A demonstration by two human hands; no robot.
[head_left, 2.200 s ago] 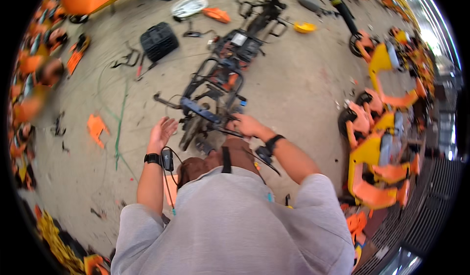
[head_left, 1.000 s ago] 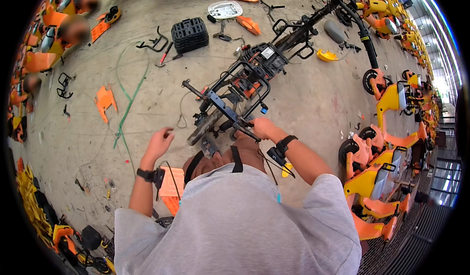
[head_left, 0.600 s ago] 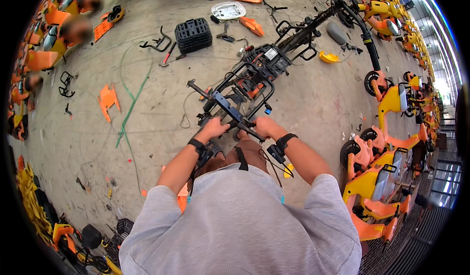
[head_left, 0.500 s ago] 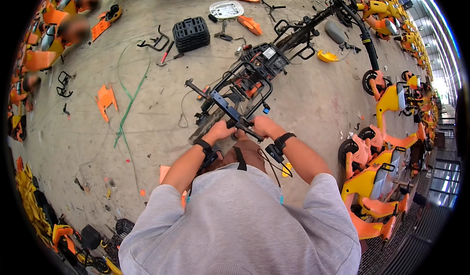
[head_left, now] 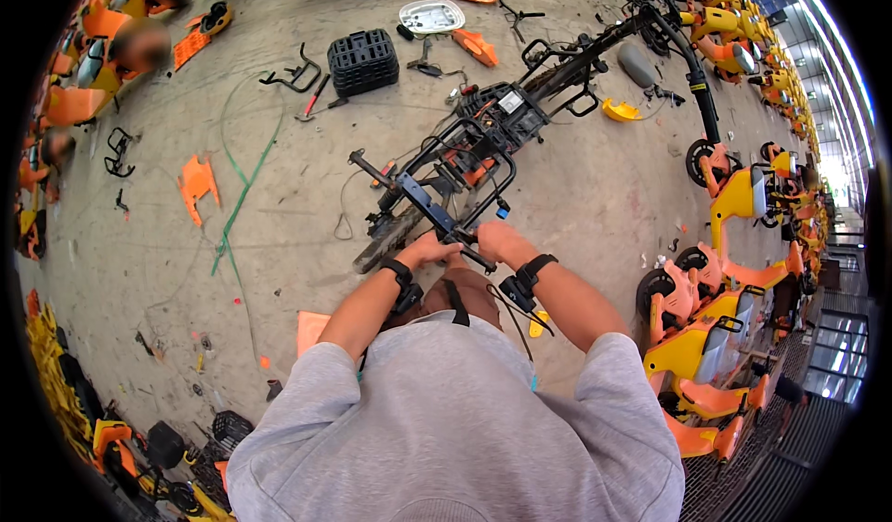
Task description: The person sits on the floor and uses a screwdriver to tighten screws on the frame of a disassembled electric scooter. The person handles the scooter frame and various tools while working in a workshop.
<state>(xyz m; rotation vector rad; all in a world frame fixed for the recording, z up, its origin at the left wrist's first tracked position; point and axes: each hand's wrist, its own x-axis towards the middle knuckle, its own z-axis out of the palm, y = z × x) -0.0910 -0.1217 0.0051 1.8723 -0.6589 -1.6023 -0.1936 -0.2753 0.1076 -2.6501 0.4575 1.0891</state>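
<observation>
A stripped black bike frame stretches diagonally away from me. Its dark crossbar slants across the near end and passes between my hands. My left hand is closed at the bar's near part, fingertips against it. On the bar's other side my right hand is curled into a fist close against the frame. Whatever the fingers of either hand hold is hidden. A tyre shows just left of my left hand, and a small blue piece sits above my right hand.
Beyond the frame lie a black crate, a red-handled hammer and a white tray-like part. A green strap and an orange panel are on the floor to the left. Yellow-orange scooters line the right side.
My left hand has shifted slightly right along the bar, closer to my right hand, and its wrist has turned. My right hand stays nearly in place. The frame has hardly moved.
</observation>
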